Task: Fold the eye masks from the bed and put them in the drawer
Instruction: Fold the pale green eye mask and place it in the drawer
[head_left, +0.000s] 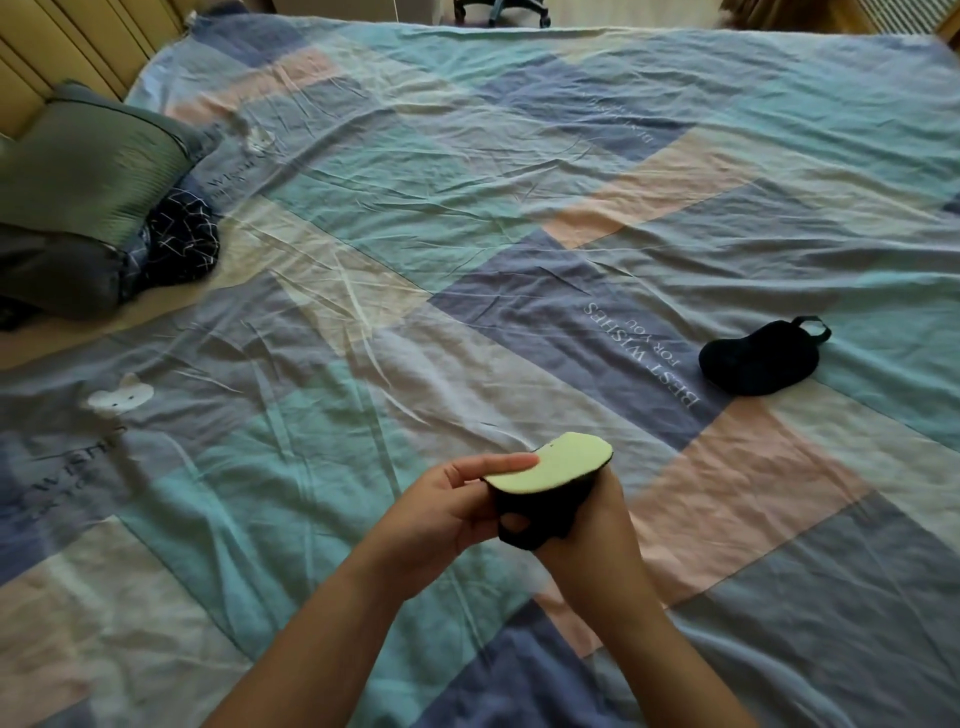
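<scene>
Both of my hands hold a folded eye mask (553, 465) above the near part of the bed; its pale yellow-green face is up and its black side and black strap hang below. My left hand (452, 506) pinches the mask's left edge, thumb on top. My right hand (592, 525) grips it from underneath on the right, with the strap looped over the fingers. A second eye mask (756, 364), all black, lies flat on the bedspread to the right, its strap loop sticking out at the far end. No drawer is in view.
The bed (467, 218) is covered by a wrinkled patchwork spread of blue, teal, pink and cream. A green pillow (88, 171) and a dark patterned bundle of cloth (176, 244) lie at the left by the headboard. Chair wheels (498, 13) show beyond the far edge.
</scene>
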